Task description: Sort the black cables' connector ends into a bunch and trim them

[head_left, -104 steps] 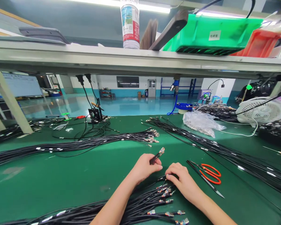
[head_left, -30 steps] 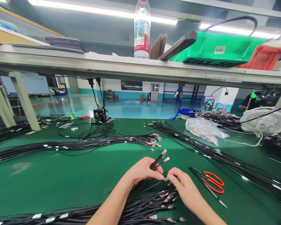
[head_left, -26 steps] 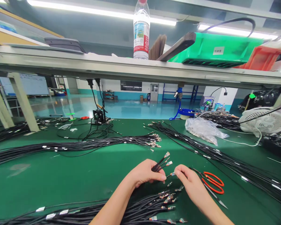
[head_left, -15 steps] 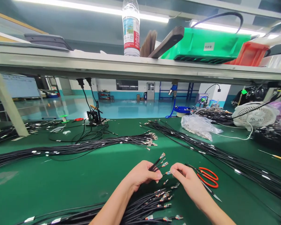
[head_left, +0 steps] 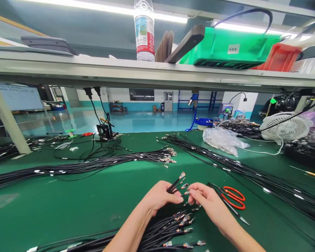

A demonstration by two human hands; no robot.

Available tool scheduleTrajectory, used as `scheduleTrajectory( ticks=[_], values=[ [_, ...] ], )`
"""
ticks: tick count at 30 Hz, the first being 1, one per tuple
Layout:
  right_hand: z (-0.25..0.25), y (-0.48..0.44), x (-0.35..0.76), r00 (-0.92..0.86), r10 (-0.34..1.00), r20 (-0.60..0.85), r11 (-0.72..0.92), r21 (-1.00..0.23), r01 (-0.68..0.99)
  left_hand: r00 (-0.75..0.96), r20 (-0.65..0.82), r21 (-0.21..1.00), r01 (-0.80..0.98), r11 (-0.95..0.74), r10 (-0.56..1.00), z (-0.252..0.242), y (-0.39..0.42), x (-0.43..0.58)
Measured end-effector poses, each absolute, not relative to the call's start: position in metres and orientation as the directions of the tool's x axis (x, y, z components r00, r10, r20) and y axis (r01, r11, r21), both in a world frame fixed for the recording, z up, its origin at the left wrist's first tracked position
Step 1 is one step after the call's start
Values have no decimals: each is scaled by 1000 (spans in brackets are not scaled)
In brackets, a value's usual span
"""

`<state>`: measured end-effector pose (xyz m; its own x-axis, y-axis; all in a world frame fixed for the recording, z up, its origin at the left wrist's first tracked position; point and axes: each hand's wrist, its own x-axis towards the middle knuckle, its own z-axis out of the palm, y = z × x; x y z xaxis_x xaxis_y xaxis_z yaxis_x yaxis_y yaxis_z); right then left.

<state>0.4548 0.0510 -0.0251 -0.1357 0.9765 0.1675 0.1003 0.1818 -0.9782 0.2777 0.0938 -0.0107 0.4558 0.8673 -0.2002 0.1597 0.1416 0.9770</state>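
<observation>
Several black cables (head_left: 176, 183) with small metal-ended connectors are gripped in my left hand (head_left: 161, 197), their tips fanning out past the thumb. My right hand (head_left: 203, 196) is closed, with thumb and fingertips at the connector (head_left: 186, 193) of one of these cables; the fingers partly cover the contact. Below both hands lies a bundle of black cables (head_left: 157, 231), its connector ends pointing right. Red-handled scissors (head_left: 233, 198) rest just right of my right hand, beside a pointed metal tool (head_left: 237, 214).
Two more cable bundles stretch across the green table, one at left (head_left: 94, 164) and one at right (head_left: 241, 171). A clear plastic bag (head_left: 222, 140) and a white fan (head_left: 286, 129) stand at the back right. Overhead runs a shelf (head_left: 107, 71) bearing a bottle (head_left: 144, 35) and a green bin (head_left: 233, 47).
My right hand has shifted slightly left, its fingertips closer to my left thumb at the connector. My left hand keeps its hold on the cables.
</observation>
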Motion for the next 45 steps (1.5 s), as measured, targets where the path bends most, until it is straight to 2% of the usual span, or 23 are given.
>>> scheduleTrajectory(
  ticks=[8, 21, 23, 25, 28, 30, 36, 39, 45],
  values=[
    [-21, 46, 453, -164, 958, 234, 247, -967, 64, 444, -250, 968, 143, 208, 860, -16, 98, 275],
    [-24, 46, 449, -150, 962, 226, 227, -974, -10, 484, -254, 967, 140, 213, 838, -20, 103, 274],
    [-29, 52, 453, -154, 962, 225, 232, -972, 26, 485, -236, 972, 124, 201, 842, -21, 104, 273],
    [-39, 60, 460, -143, 963, 229, 254, -948, 191, 479, -205, 979, 95, 181, 854, -22, 105, 271],
    [-55, 69, 468, -130, 961, 245, 277, -831, 483, 468, -169, 985, 56, 162, 867, -24, 107, 269],
    [-61, 72, 469, -138, 959, 248, 282, -782, 556, 464, -170, 985, 51, 165, 869, -25, 107, 269],
    [-49, 66, 461, -172, 948, 267, 318, -783, 535, 445, -144, 987, 135, 93, 884, -22, 102, 272],
    [-38, 60, 458, -150, 945, 290, 326, -809, 489, 529, -184, 969, 237, 65, 828, -21, 99, 273],
    [-41, 58, 456, -89, 922, 378, 378, -819, 431, 626, -276, 957, 246, 151, 730, -21, 97, 273]
  ],
)
